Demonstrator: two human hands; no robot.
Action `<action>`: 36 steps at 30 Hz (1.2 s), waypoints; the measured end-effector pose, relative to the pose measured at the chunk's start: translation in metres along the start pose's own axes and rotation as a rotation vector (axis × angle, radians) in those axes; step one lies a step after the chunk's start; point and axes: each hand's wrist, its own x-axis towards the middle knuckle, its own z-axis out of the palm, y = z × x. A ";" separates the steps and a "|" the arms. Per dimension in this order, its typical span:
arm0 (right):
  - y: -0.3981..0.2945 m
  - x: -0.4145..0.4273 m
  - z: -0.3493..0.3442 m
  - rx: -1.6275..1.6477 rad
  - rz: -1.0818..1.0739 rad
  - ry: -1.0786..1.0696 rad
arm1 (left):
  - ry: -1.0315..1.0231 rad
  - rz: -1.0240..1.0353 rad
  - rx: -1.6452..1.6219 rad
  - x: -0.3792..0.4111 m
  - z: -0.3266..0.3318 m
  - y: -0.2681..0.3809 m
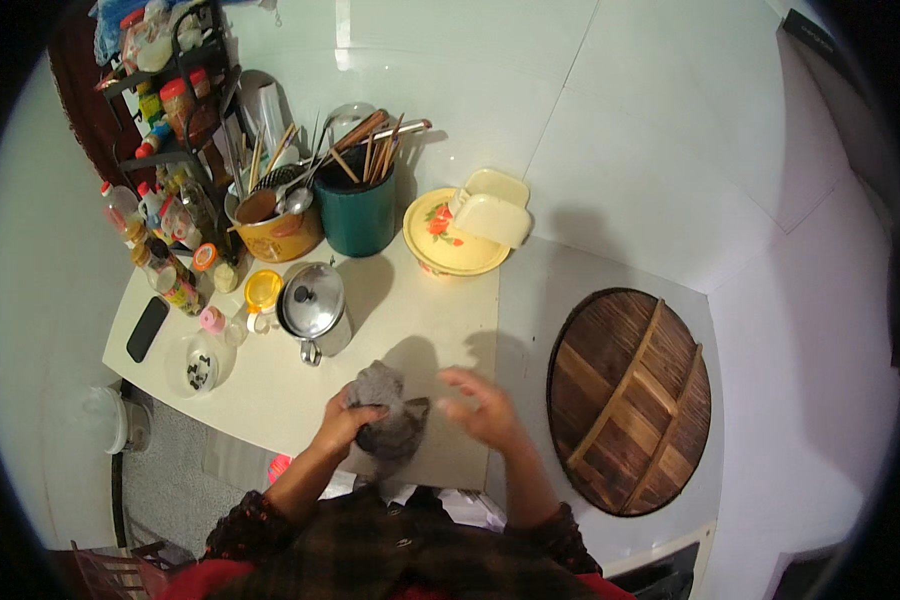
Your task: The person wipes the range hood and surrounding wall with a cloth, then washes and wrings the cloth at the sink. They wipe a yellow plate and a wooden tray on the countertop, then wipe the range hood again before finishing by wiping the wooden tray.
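My left hand [346, 421] grips a crumpled grey cloth [390, 424] above the front part of the cream tabletop [450, 315]. Just right of the cloth, my right hand [481, 411] is raised with its fingers apart and holds nothing; it is slightly blurred. Behind my left hand stands a metal pot with a lid [313, 300] and a black knob. A jar with a yellow lid [262, 289] is beside it. A floral enamel basin with a lid [450, 236] sits further back, two cream plastic lids [495, 217] leaning on top.
At the back are a green utensil holder [356, 214] and a yellow pot of utensils [277, 236]. Bottles [169, 277], a black phone [148, 328] and a small bowl [201, 371] stand left. A round wooden lid [630, 401] lies right, on a grey surface.
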 end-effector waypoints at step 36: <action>0.009 0.038 -0.043 1.317 -0.165 0.216 | 0.593 0.553 1.093 0.023 -0.032 -0.052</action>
